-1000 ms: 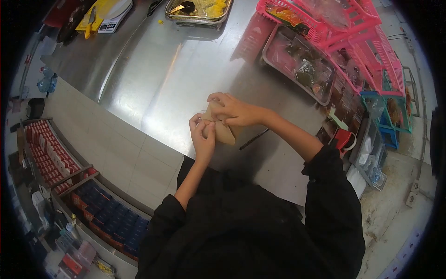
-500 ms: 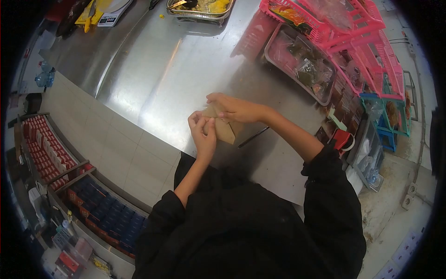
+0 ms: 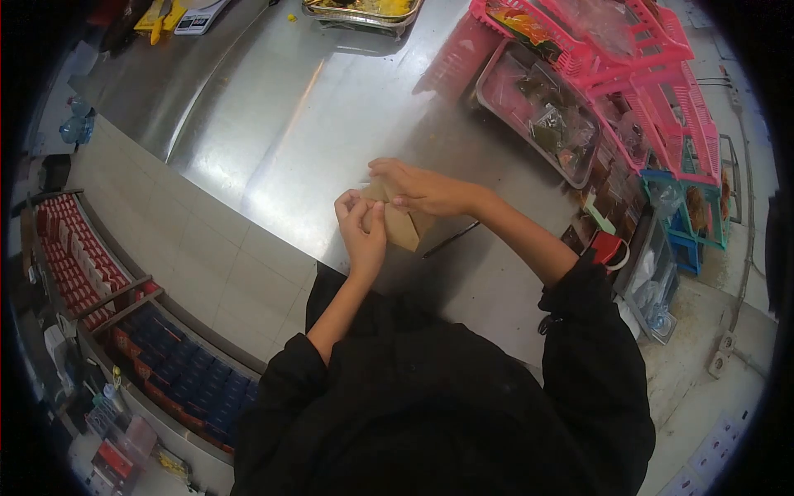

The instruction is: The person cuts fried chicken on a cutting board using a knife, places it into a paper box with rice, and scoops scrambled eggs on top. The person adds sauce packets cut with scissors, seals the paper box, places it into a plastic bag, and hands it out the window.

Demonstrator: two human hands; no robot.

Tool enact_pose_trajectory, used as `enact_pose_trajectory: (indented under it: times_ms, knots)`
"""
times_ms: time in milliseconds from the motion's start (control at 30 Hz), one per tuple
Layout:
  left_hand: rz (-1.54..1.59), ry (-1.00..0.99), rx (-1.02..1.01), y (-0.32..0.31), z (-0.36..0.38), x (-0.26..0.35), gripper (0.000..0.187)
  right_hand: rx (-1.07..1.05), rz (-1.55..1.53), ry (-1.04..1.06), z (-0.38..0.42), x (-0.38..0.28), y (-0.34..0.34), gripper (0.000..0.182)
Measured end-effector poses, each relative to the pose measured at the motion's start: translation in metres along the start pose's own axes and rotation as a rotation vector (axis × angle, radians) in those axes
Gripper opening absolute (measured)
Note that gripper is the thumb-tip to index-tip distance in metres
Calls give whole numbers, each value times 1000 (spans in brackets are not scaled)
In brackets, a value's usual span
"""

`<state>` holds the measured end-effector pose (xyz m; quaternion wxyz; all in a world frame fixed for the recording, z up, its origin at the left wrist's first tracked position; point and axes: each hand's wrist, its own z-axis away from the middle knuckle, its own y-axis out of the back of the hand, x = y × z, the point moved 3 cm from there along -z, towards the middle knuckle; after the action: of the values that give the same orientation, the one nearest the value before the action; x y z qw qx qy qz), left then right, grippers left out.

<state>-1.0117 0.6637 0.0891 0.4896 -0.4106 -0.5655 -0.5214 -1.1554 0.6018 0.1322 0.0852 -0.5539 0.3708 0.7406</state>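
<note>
A small brown folded cardboard box [image 3: 402, 229] is held between both hands above the front part of the steel table [image 3: 331, 140]. My left hand [image 3: 361, 229] pinches its left edge with thumb and fingers. From the right, my right hand [image 3: 426, 192] wraps over the top of the box, thumb pressed on the near side and fingers behind. Part of the box is hidden by the fingers. Just right of it on the steel lies a thin dark stick, perhaps a pen [image 3: 451, 240].
Pink plastic baskets [image 3: 653, 83] and a clear tray of small packets [image 3: 538, 116] stand at the right. A foil tray with yellow food [image 3: 364, 11] and a white scale [image 3: 201, 16] are at the back. Boxes fill the shelf [image 3: 178, 364] at lower left.
Both hands keep their hold on the brown box with slight finger movement. The whole view has shifted a little.
</note>
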Motion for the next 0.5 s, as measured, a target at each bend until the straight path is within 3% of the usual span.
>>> enact_pose_trajectory:
  times_ms: [433,500]
  knots:
    - [-89,-62,-1,0,3,4,13,-7,4,17,-1,-2,-2,42]
    - [-114,-85,-5,-2,5,5,15,-23,148,42,-5,-1,-4,40]
